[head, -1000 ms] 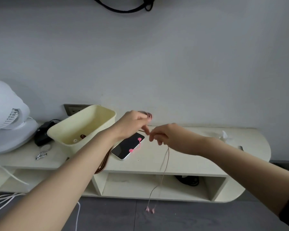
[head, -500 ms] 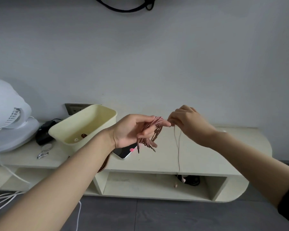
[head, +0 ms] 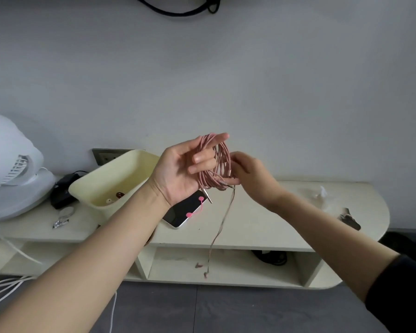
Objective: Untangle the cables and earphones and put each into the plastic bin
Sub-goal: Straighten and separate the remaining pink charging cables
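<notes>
Pink earphones [head: 217,164] are coiled in several loops around the fingers of my left hand [head: 183,171], palm turned toward me, above the shelf. Their metal plug sticks out below the palm. My right hand [head: 247,174] pinches the wire at the coil's right side. A loose tail of the wire hangs down past the shelf edge, ending in the earbuds [head: 203,270]. The cream plastic bin [head: 120,174] stands left of my hands, with small items inside it.
A phone [head: 183,216] with a pink cable tie on it lies on the cream shelf [head: 274,227] under my hands. A white fan [head: 7,169], a black adapter [head: 63,191], a nail clipper [head: 61,219], white cables and a metal clip [head: 350,219] sit around.
The earphone wire has been wound into more loops on my left hand, which rose and turned palm-up. The hanging tail is shorter. My right hand moved in against the coil.
</notes>
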`<state>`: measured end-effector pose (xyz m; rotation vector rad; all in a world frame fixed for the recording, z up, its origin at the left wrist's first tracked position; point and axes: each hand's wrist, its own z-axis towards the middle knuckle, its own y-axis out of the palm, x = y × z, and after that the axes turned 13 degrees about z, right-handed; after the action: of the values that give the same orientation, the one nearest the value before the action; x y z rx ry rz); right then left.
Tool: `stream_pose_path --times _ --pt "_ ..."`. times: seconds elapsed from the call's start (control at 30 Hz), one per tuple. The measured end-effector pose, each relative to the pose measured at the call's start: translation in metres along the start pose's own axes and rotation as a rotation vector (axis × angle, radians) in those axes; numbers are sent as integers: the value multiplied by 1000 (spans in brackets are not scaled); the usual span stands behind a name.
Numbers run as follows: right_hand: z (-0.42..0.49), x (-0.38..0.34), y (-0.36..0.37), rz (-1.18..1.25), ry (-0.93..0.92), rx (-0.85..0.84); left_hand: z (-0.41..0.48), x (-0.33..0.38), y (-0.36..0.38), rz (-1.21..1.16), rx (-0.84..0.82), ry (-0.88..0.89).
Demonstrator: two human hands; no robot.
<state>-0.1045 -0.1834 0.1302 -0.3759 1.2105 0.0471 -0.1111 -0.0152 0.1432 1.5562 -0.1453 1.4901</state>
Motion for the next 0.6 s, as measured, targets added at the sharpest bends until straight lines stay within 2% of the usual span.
stream_pose_path --times 0.17,0.27,0.4,0.5,0.6 --pt "2 5 4 246 130 -79 -1 2 -1 -64 -14 84" --pt "-2 8 12 253 179 -106 3 6 5 -37 117 160" --pt "-11 12 18 115 135 -133 9 12 18 208 465 198" --pt "-16 12 21 -59 116 -176 10 10 21 384 536 182" --pt "-22 11 22 -174 108 -212 9 7 11 698 564 95"
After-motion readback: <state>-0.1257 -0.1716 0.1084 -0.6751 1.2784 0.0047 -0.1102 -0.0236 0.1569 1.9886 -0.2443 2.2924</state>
